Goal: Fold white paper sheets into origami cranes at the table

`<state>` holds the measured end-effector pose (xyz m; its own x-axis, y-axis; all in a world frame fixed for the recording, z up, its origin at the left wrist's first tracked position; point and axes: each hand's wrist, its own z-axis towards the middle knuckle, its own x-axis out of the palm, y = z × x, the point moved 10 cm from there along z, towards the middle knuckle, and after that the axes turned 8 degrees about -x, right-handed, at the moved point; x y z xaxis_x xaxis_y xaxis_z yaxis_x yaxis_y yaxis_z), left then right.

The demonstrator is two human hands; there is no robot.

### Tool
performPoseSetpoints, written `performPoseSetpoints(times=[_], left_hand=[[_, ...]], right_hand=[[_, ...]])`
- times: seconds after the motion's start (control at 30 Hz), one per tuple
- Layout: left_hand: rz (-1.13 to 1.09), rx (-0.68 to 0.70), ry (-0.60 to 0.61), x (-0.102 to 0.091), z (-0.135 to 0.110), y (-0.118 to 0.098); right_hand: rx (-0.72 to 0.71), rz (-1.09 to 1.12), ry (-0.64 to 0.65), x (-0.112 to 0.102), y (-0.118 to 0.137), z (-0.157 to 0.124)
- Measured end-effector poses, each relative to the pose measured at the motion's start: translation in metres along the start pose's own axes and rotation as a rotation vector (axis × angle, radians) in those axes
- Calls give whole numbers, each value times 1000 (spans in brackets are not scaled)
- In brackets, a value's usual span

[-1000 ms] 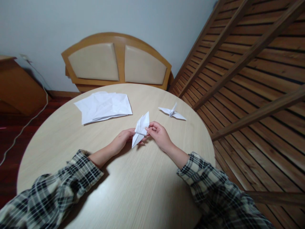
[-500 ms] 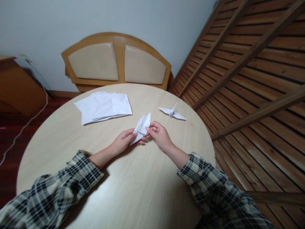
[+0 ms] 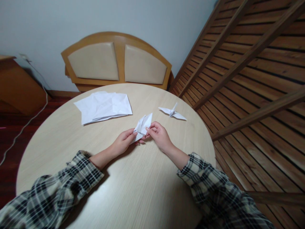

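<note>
A small piece of folded white paper [image 3: 145, 123] is held between both hands above the middle of the table. My left hand [image 3: 122, 141] grips its lower left side, thumb on top and some fingers beneath it. At the right edge my right hand [image 3: 159, 135] pinches the paper between thumb and fingers. A raised flap stands up in the middle of the folds. To the right lies a finished-looking white paper crane [image 3: 172, 113] with its wings spread. Parts of the fingers under the paper are hidden.
A stack of creased white paper sheets [image 3: 105, 106] lies at the table's far left. The round pale wooden table [image 3: 143, 190] stands before a headboard with cream panels [image 3: 145, 65]. Slatted wood [image 3: 250, 79] rises at the right. A white cable [image 3: 26, 125] runs down at the left.
The folded paper has tilted slightly, its upper right corner shifting a little to the right and its lower left corner showing less. Both hands stay nearly in place, still holding it.
</note>
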<state>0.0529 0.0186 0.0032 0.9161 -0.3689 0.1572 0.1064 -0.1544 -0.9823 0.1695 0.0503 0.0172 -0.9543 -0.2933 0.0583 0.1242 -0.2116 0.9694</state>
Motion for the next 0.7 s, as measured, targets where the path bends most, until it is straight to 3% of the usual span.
performPoseSetpoints(times=[0.57,0.7], left_hand=[[37,3,-26,0,-1,-2],[-85,-59,15,2,1,4]], right_hand=[[1,-21,4,-1,-5,1],[-156,-194,-77,-12,13,1]])
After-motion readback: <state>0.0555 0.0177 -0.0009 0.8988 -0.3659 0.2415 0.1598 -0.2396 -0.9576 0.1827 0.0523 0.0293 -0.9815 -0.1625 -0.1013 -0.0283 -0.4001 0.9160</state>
